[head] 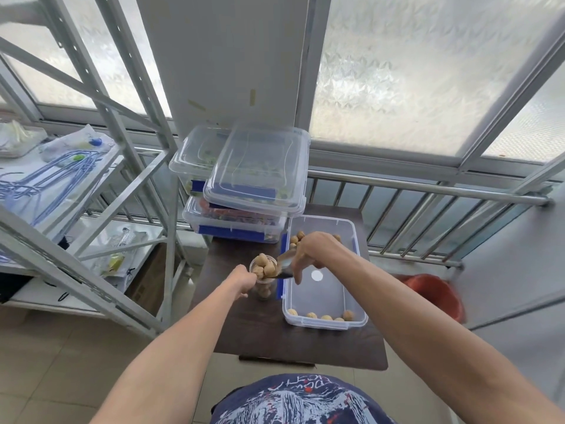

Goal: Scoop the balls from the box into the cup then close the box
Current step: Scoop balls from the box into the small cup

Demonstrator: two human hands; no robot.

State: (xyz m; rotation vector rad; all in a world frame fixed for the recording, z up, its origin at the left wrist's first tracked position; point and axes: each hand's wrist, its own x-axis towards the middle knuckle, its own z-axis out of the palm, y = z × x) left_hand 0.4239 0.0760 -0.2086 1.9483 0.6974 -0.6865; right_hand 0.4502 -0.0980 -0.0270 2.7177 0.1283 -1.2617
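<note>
A clear plastic cup [263, 290] stands on the dark table [275, 338], heaped with tan balls [263, 267] above its rim. My left hand [244, 281] grips the cup's left side. My right hand [315, 249] holds a metal spoon [284, 264] tipped over the cup's right edge. The open clear box [324, 324] with blue clasps lies to the right of the cup. Several balls [324, 316] rest along its near wall and several more [298, 237] at its far end, partly hidden by my right hand.
Stacked clear lidded containers [253, 179] stand at the table's far left. A white metal shelf frame [91, 191] with bags stands to the left. A metal railing [428, 194] and window lie behind. A red bucket [437, 295] sits on the floor to the right.
</note>
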